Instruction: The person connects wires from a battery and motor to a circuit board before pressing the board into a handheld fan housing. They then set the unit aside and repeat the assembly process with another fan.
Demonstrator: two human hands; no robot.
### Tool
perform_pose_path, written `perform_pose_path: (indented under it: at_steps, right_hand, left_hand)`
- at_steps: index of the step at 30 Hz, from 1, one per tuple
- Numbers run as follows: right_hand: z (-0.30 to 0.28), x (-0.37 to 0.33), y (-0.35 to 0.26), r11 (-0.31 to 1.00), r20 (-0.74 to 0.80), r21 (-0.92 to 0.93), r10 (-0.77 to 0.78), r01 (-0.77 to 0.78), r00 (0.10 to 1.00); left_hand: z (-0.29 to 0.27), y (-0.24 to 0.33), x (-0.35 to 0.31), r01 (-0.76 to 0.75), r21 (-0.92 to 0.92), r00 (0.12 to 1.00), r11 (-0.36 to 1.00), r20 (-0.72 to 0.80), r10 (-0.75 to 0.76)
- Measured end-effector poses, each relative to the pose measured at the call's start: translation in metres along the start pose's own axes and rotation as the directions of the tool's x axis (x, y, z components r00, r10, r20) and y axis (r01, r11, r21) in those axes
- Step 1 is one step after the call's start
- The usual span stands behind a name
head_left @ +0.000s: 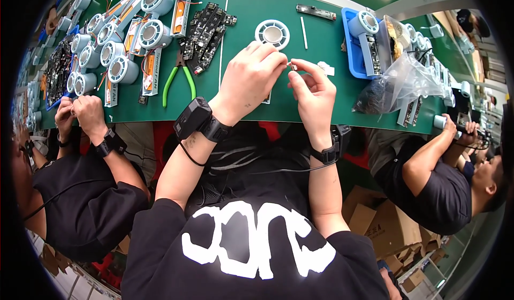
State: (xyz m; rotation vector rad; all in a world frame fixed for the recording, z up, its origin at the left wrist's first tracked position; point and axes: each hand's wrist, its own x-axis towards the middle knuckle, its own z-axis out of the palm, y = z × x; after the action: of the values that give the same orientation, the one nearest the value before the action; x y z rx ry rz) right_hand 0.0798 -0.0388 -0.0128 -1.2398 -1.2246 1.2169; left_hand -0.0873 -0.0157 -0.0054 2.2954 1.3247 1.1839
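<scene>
My left hand [250, 79] and my right hand [313, 88] meet above the green table, their fingertips pinched together. A tiny part [292, 66] shows between the fingertips, too small to name. Just beyond my left hand lies a light blue fan housing [272, 34] with a spoked ring and a grey centre. Part of a pale piece [266, 97] peeks out below my left hand, mostly hidden by it. Right of the fan housing are a thin white stick [304, 32] and a narrow part with a circuit board [316, 12]. A scrap of white material [325, 69] lies beside my right hand.
Green-handled cutters [179, 83] and piled black circuit boards [206, 38] lie at left, before rows of light blue fans [122, 70]. A blue bin [353, 59] and clear plastic bag [399, 83] stand at right. Co-workers sit on both sides; one's hands [88, 112] work at left.
</scene>
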Motion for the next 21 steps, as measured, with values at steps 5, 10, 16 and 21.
perform_pose_path:
  at_steps: [5,10,16,21]
  right_hand:
    - [-0.002,-0.001,0.002,0.985,0.005,-0.152,-0.086,0.086,0.996]
    - [0.0,-0.001,0.0,0.987,0.024,-0.153,-0.047,0.05,0.999]
    - [0.004,-0.002,-0.004,0.999,-0.01,-0.004,0.038,-0.038,0.999]
    - [0.002,-0.001,-0.005,0.986,0.016,0.132,0.104,-0.105,0.994]
  left_hand:
    - [-0.011,0.003,0.005,-0.044,0.105,0.992,0.994,0.12,0.031]
    - [-0.018,0.005,0.007,-0.101,0.228,0.975,0.968,0.217,0.05]
    - [-0.009,-0.001,0.002,-0.064,0.022,0.995,0.998,0.077,0.062]
    - [0.004,-0.005,-0.006,-0.027,-0.112,0.998,0.993,-0.053,0.021]
